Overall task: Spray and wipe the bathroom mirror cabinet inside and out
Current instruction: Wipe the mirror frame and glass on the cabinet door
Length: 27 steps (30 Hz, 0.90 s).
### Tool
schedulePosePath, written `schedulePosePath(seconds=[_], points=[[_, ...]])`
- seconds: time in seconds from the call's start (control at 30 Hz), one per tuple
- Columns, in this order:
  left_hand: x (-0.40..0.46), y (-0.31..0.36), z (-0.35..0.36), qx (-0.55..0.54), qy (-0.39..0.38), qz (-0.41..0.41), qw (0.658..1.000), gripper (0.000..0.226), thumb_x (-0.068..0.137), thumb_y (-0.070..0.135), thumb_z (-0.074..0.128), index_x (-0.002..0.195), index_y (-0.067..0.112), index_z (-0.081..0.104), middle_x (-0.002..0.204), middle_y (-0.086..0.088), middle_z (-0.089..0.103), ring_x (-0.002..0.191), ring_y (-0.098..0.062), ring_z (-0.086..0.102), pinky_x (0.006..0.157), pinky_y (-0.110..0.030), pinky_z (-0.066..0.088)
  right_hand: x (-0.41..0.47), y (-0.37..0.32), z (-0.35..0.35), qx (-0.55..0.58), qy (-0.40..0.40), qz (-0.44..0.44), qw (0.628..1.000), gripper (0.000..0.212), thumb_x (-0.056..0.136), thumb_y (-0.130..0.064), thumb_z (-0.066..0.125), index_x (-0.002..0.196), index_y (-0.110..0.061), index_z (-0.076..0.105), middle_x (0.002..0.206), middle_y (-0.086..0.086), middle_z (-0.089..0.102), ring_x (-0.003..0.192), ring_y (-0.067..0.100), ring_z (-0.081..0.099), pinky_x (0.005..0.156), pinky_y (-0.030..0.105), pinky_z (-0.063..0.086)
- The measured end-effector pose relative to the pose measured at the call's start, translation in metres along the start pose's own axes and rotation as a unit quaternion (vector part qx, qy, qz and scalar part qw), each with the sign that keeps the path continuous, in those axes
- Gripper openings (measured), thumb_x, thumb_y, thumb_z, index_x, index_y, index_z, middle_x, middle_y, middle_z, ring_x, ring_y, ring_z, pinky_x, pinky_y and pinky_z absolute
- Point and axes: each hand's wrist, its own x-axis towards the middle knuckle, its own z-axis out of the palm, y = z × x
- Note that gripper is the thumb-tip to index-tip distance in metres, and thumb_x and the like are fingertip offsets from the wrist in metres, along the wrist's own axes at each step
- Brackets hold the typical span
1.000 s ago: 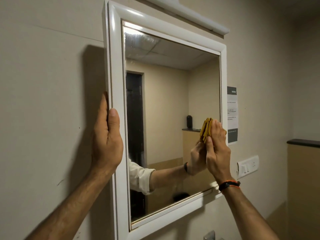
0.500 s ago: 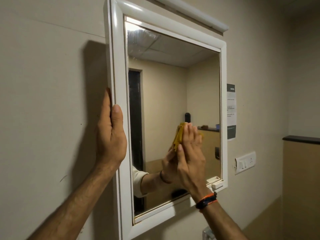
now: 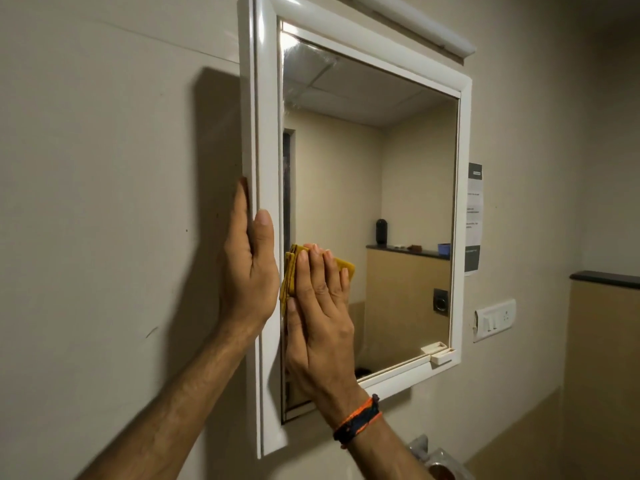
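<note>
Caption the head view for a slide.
Right hand presses a folded yellow cloth flat on the white-framed mirror cabinet glass, while the left hand steadies its left edge.

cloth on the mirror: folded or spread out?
Folded: the yellow cloth shows stacked layers at its left edge under the flat right hand.
</note>
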Motion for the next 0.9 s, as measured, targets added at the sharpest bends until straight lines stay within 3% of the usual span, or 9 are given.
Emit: schedulePosePath(seconds=[0.4, 0.5, 0.67, 0.9], points=[[-0.022, -0.011, -0.002, 0.008, 0.016, 0.006, 1.000, 0.051, 0.103, 0.028, 0.033, 0.152, 0.014, 0.026, 0.151, 0.016, 0.030, 0.140, 0.008, 0.027, 0.112, -0.012, 0.026, -0.020, 0.031, -0.010, -0.014, -0.029, -0.033, 0.999, 0.054, 0.101, -0.027, 0.035, 0.150, -0.006, 0.031, 0.161, 0.007, 0.024, 0.150, 0.025, 0.018, 0.123, 0.043, 0.009], [-0.022, -0.012, -0.001, 0.002, 0.025, 0.007, 1.000, 0.052, 0.102, 0.028, 0.034, 0.151, 0.013, 0.027, 0.152, 0.012, 0.033, 0.141, 0.004, 0.030, 0.115, -0.019, 0.028, -0.019, 0.072, -0.028, -0.010, -0.010, 0.045, 0.999, 0.057, 0.099, -0.029, 0.032, 0.153, -0.011, 0.025, 0.163, -0.001, 0.017, 0.151, 0.020, 0.013, 0.123, 0.045, 0.008], [-0.022, -0.013, -0.001, 0.002, 0.025, 0.014, 1.000, 0.051, 0.103, 0.026, 0.033, 0.152, 0.011, 0.028, 0.154, 0.008, 0.034, 0.141, 0.002, 0.031, 0.115, -0.018, 0.028, -0.006, 0.154, -0.070, -0.015, 0.061, 0.195, 0.979, 0.056, 0.099, -0.026, 0.035, 0.154, -0.024, 0.023, 0.161, -0.014, 0.016, 0.149, 0.005, 0.012, 0.119, 0.053, 0.023], [-0.023, -0.016, 0.000, 0.005, 0.031, 0.019, 0.999, 0.050, 0.104, 0.027, 0.033, 0.151, 0.011, 0.029, 0.152, 0.010, 0.035, 0.139, 0.005, 0.032, 0.109, -0.009, 0.027, -0.006, 0.186, -0.083, -0.012, 0.065, 0.193, 0.979, 0.054, 0.102, -0.029, 0.035, 0.154, -0.033, 0.021, 0.160, -0.016, 0.019, 0.148, 0.006, 0.016, 0.120, 0.044, 0.024]])
